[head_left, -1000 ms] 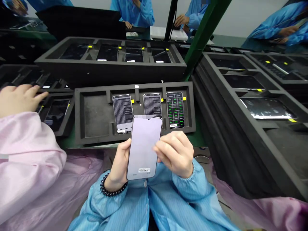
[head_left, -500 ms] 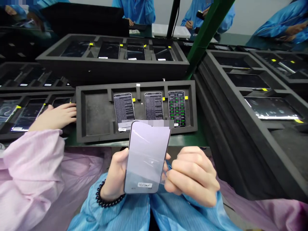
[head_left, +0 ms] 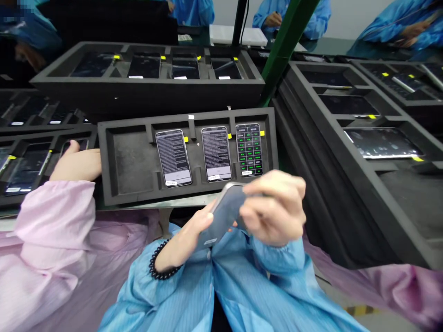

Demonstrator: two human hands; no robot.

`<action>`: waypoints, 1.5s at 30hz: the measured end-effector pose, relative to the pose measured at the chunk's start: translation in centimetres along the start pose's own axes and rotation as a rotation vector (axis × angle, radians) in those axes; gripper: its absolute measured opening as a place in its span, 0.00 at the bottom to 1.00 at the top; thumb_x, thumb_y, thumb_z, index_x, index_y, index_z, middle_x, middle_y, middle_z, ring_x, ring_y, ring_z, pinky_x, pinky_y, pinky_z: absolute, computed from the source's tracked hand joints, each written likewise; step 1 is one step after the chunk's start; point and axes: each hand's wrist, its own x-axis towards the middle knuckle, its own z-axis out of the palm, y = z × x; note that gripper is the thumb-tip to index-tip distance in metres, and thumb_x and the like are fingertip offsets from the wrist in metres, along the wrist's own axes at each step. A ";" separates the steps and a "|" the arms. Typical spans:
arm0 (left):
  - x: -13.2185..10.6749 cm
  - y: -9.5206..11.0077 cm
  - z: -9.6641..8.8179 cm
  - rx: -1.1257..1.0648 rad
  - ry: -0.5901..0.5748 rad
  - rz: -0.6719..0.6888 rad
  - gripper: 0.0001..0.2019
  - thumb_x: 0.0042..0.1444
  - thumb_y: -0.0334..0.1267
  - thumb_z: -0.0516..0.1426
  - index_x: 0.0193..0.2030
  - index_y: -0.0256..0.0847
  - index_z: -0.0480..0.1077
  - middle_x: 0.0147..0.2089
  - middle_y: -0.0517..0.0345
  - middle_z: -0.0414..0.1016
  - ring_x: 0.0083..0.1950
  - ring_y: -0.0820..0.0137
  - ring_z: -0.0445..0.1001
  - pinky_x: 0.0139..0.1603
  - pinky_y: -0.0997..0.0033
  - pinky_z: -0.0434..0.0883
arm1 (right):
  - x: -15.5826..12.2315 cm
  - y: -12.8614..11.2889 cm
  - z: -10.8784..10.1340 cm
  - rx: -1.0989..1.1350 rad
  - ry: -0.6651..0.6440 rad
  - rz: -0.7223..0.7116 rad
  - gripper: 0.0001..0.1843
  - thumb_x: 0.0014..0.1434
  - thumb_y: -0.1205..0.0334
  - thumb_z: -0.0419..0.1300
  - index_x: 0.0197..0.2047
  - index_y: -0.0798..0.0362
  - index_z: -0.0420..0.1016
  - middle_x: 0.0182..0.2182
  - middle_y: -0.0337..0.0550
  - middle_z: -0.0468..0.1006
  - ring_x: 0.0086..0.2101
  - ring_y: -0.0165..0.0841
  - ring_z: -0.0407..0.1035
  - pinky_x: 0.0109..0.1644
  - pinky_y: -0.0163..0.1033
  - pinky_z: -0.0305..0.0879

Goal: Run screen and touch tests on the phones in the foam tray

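Note:
Both my hands hold one phone (head_left: 224, 212) just in front of my chest, tilted so its screen faces up and left. My left hand (head_left: 188, 235) grips its lower edge from below, a black bead bracelet on that wrist. My right hand (head_left: 273, 207) is closed over its upper right side, hiding part of it. Right behind lies a black foam tray (head_left: 131, 161) with three lit phones (head_left: 216, 153) in its right slots and a bare slot at its left.
A co-worker in a pink sleeve rests a hand (head_left: 78, 162) on the left tray of phones (head_left: 24, 166). More black foam trays with dark phones stand behind (head_left: 148, 87) and to the right (head_left: 346, 138). A green post (head_left: 282, 50) rises behind. People in blue work beyond.
The phone has tipped from upright and facing me to lying nearly flat. My right hand has moved up over its top right edge. The co-worker's hand stays on the left tray.

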 end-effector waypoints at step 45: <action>-0.5 1.9 2.3 -0.603 -0.016 -0.245 0.31 0.70 0.51 0.43 0.69 0.32 0.65 0.62 0.39 0.75 0.63 0.47 0.74 0.65 0.41 0.69 | -2.1 2.8 3.6 0.378 -0.319 0.610 0.26 0.75 0.63 0.41 0.43 0.49 0.82 0.47 0.45 0.81 0.53 0.39 0.73 0.60 0.49 0.70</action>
